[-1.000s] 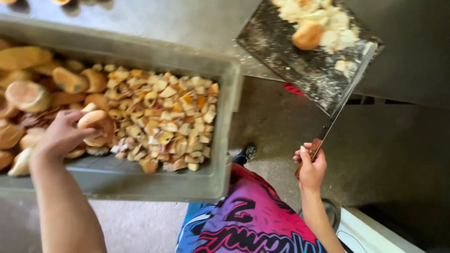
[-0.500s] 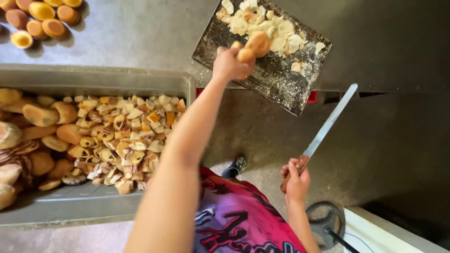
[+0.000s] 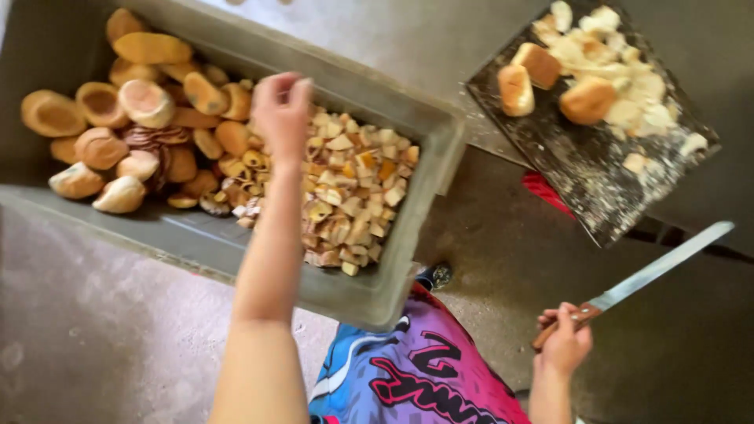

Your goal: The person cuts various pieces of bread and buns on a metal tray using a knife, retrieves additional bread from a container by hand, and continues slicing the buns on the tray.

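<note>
**One hand over the bread bin, the other keeping the knife clear**

My left hand [image 3: 281, 110] hangs above the grey bin [image 3: 428, 204], over the line where the whole rolls [image 3: 126, 126] on the far left give way to the heap of cut bread cubes [image 3: 357, 196] on the right. The fingers are bunched and curled downward, but I cannot tell if anything is pinched in them; they look empty from here. My forearm crosses the bin's near wall, so the rolls sit within easy reach, which I take to be why the bin is pulled in so close to my knees.

My right hand [image 3: 564, 341] is wrapped tight round the wooden handle of the long knife [image 3: 656, 271]. I hold it low and out to the side, the blade angled up and away from me, well apart from my other arm and from the bread.

The dark cutting board [image 3: 597, 188] lies on the counter with one corner jutting past the edge. Three rolls [image 3: 542, 74] wait on it near the far end, beside a scatter of white crumbs and torn pieces [image 3: 620, 55]. The board's near half is mostly bare, which leaves room for cutting. Between bin and board there is an open gap over the concrete floor [image 3: 487, 251], wide enough for my arm to swing across.
</note>
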